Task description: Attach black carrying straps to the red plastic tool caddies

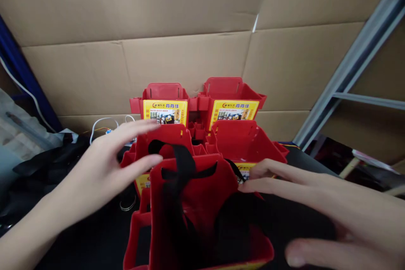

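Observation:
In front of me stands a red plastic basket (202,173) with slots in its back wall and a side holder. A black strap (185,164) runs through the slots, looping above the wall and hanging inside. My left hand (117,156) hovers left of the loop, thumb and fingers apart, holding nothing. At the basket's right edge, the fingertips of my right hand (303,194) meet the strap's thin right-hand stretch and appear to pinch it between two fingers. The right thumb is held away, lower down. More black material lies within the basket, its shape unclear in the dark.
Several more red baskets (234,141) with yellow labels (236,112) stand behind. Cardboard (190,59) forms the back wall. Black cloth (34,173) is heaped at left on the dark table, near a metal ring (127,207). A grey metal frame (344,63) slants along the right.

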Demonstrator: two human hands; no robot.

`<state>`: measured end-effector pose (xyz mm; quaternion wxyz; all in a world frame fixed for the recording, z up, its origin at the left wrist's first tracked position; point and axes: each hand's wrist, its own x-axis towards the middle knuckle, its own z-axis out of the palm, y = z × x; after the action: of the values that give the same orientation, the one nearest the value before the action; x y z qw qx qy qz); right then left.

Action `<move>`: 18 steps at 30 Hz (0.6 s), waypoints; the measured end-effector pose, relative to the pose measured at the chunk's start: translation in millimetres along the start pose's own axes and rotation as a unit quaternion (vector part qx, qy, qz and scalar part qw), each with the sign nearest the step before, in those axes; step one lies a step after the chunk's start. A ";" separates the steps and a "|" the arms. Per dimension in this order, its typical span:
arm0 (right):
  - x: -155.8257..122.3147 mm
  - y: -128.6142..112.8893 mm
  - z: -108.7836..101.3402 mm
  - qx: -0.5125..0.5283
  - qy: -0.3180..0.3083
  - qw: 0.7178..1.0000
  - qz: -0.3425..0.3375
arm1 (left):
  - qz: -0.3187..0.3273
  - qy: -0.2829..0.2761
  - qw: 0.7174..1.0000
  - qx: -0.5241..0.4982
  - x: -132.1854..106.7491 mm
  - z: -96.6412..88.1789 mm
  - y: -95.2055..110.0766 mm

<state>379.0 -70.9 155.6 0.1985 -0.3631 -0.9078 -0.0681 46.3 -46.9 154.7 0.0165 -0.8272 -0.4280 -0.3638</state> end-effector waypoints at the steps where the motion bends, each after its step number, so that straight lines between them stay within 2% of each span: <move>1: -3.6 3.3 4.3 -0.019 -0.017 1.000 0.009 | -0.052 -0.007 0.999 -0.012 5.8 6.9 -7.2; 3: -2.9 3.0 9.9 -0.012 -0.087 0.996 0.010 | -0.102 -0.085 0.989 -0.060 18.6 19.7 -17.5; 5: 4.8 -3.5 9.8 0.048 -0.133 0.990 0.021 | -0.092 -0.173 0.971 -0.133 30.2 27.6 -22.3; 6: 9.4 -7.1 7.9 0.084 -0.152 0.985 0.021 | -0.079 -0.197 0.963 -0.168 34.5 29.3 -23.4; 8: 17.8 -10.9 3.0 0.135 -0.164 0.977 0.015 | -0.065 -0.187 0.957 -0.212 39.2 29.7 -23.8; 10: 25.2 -8.4 -1.1 0.155 -0.135 0.979 0.007 | -0.060 -0.141 0.963 -0.223 39.7 28.2 -23.1; 12: 34.2 -2.8 -3.0 0.147 -0.058 0.987 0.003 | -0.031 -0.119 0.965 -0.231 37.7 27.2 -21.3; 15: 53.1 -1.1 -1.1 0.109 0.080 0.991 -0.013 | 0.076 -0.175 0.948 -0.256 33.0 28.2 -16.6; 16: 60.1 -3.8 0.7 0.109 0.092 0.989 -0.035 | 0.115 -0.198 0.941 -0.250 31.1 29.1 -14.6; 18: 73.1 -13.1 5.4 0.129 0.058 0.985 -0.096 | 0.172 -0.225 0.938 -0.199 26.7 31.5 -10.8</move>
<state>320.2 -32.7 180.8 0.2883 -0.2407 -0.9267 0.0102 66.9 -10.8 145.0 -0.1826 -0.9348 -0.1910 -0.2375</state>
